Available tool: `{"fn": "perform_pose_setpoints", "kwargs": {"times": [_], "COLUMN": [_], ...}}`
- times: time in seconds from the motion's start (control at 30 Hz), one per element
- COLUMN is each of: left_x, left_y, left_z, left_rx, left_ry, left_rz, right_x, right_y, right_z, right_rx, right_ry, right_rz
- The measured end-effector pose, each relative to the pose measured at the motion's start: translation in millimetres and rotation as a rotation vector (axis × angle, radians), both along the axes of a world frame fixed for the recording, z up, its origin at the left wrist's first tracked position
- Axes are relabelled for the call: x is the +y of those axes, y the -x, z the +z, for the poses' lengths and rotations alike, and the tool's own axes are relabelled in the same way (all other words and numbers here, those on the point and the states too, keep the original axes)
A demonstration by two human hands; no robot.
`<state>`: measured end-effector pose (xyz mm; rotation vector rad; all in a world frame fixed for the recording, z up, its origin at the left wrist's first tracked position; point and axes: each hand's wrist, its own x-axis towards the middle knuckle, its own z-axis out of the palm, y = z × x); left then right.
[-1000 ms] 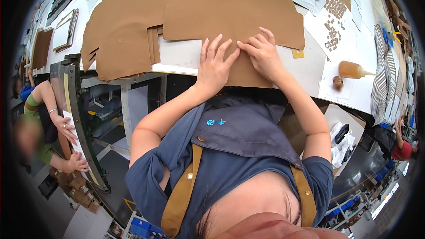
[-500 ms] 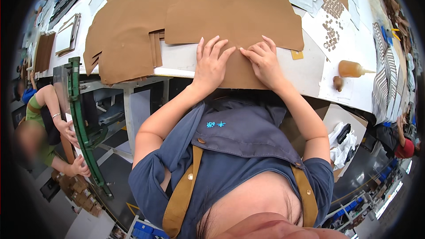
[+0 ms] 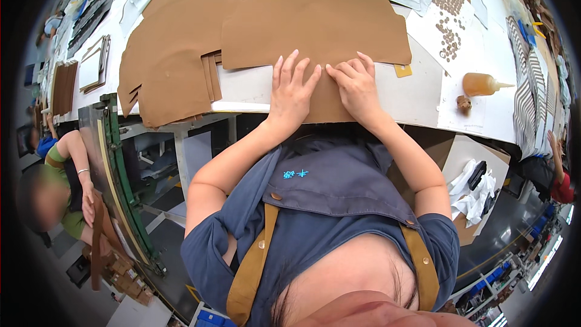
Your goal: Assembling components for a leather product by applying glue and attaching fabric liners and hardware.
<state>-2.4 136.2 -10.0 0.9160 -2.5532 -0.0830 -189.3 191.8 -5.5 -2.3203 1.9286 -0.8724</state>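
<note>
A large brown leather-like panel (image 3: 315,21) lies on the table before me, with a narrower brown part (image 3: 330,106) running toward my body between my hands. My left hand (image 3: 292,91) rests on it with fingers spread and the thumb pointing to the middle. Close to that thumb, my right hand (image 3: 358,88) has its thumb and forefinger brought together at the brown material, the other fingers bent. Whatever may lie between those fingertips is too small to make out.
Stacked brown panels (image 3: 172,79) lie to the left. On the right are many small round brown pieces (image 3: 448,0), an amber squeeze bottle (image 3: 481,84) and a small brown pot (image 3: 463,103). A green-framed machine (image 3: 124,169) and a co-worker (image 3: 66,169) are at far left.
Both hands stay at nearly the same spot, with slight finger shifts. The view has shifted slightly. At far left, the co-worker's hands have moved and a brown strip now shows there.
</note>
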Motion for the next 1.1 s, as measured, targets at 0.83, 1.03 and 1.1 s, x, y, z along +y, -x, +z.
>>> {"fn": "perform_pose_setpoints", "kwargs": {"times": [0.83, 1.03, 1.1], "left_x": [-6, -64, -68], "left_y": [-65, -63, -41], "left_z": [21, 0, 14], "left_rx": [1.447, 1.024, 0.595], "left_ry": [-1.602, -1.563, -1.063], "left_rz": [0.277, 0.165, 0.307], "right_x": [17, 53, 52], "right_y": [47, 68, 68], "right_z": [5, -18, -18], "right_rx": [-1.066, -0.984, -0.807], "right_ry": [-0.12, 0.081, 0.083], "right_rz": [-0.221, -0.41, -0.382]}}
